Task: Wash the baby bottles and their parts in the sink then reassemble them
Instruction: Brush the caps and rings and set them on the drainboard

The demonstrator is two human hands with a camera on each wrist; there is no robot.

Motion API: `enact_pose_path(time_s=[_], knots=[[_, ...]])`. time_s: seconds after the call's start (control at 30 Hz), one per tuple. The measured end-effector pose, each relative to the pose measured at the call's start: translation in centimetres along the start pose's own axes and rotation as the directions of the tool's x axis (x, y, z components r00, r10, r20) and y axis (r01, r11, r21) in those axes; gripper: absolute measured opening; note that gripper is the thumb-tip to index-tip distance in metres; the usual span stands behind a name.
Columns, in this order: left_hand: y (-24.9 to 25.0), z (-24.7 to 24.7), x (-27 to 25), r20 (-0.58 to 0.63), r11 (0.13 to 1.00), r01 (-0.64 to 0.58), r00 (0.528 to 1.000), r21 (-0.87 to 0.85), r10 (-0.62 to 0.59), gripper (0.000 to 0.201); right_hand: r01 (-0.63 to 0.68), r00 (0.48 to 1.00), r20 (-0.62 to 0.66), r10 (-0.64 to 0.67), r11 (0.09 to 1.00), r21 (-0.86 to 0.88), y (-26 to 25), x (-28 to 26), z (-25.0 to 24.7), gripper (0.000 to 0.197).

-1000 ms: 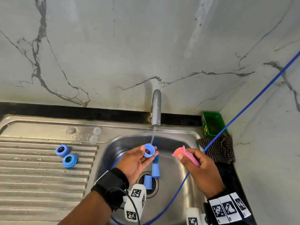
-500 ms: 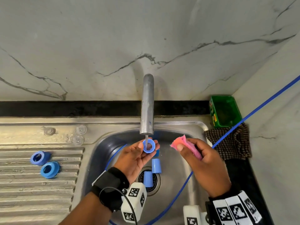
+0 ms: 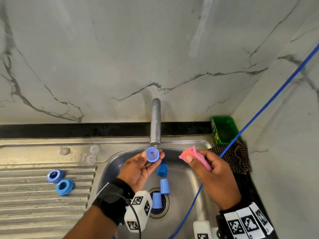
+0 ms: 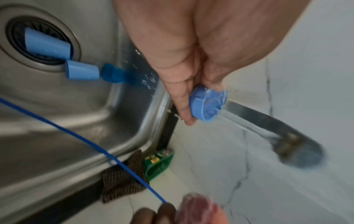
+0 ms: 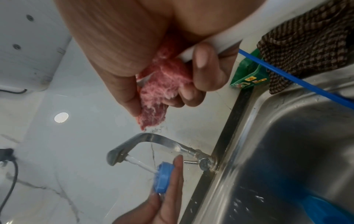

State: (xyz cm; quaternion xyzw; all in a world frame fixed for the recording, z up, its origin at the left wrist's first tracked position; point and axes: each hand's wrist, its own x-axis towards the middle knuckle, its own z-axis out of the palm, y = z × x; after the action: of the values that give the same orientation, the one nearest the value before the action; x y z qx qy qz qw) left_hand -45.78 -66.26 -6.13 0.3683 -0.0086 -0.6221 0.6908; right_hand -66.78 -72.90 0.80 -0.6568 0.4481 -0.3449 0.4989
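Observation:
My left hand (image 3: 146, 161) pinches a small blue bottle collar (image 3: 152, 154) (image 4: 207, 104) (image 5: 162, 179) under the tap (image 3: 155, 121), and the thin stream runs into its open side. To its right, my right hand (image 3: 203, 163) grips a soapy pink sponge (image 3: 193, 156) (image 5: 161, 84), held apart from the collar. Two light blue caps (image 3: 164, 186) (image 3: 156, 200) lie at the sink drain (image 3: 161, 202), and a darker blue piece (image 3: 162, 168) lies just behind them. Two blue rings (image 3: 54, 175) (image 3: 64, 186) and three clear teats (image 3: 94, 149) sit on the drainboard (image 3: 34, 204).
A green box (image 3: 224, 130) and a checked cloth (image 3: 236, 159) sit at the sink's back right corner. A blue cable (image 3: 259, 109) crosses from upper right down through the steel basin (image 3: 189, 195). Marble walls close in behind and on the right.
The left hand has kept the collar in the stream and turned it, so its open side faces the water. The view has shifted slightly; the right hand stays beside it with the sponge.

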Motion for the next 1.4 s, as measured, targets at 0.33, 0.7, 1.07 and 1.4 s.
enact_pose_path(time_s=[0.33,0.7,1.07,1.4], knots=[[1.0,3.3,-3.2,0.015,0.997,-0.035,0.999,-0.067,0.036,0.035,0.043,0.998,-0.036,-0.042,0.999,0.003,-2.1,-4.7,-1.7,0.017],[0.5,5.5,-4.2,-0.014,0.969,-0.078,0.997,-0.236,0.076,0.038,0.074,0.997,0.004,-0.074,0.997,0.022,-2.9,-7.3,-3.8,0.01],[-3.5,1.1,-8.6,0.013,0.644,-0.159,0.974,0.748,0.226,0.032,0.055,0.998,0.037,-0.057,0.997,0.055,-1.8,-7.6,-3.1,0.017],[0.2,-5.3,-13.4,0.233,-0.188,-0.176,0.906,0.966,0.353,0.033,-0.03,0.99,0.14,0.018,0.996,0.084,-1.8,-9.0,3.1,0.02]])
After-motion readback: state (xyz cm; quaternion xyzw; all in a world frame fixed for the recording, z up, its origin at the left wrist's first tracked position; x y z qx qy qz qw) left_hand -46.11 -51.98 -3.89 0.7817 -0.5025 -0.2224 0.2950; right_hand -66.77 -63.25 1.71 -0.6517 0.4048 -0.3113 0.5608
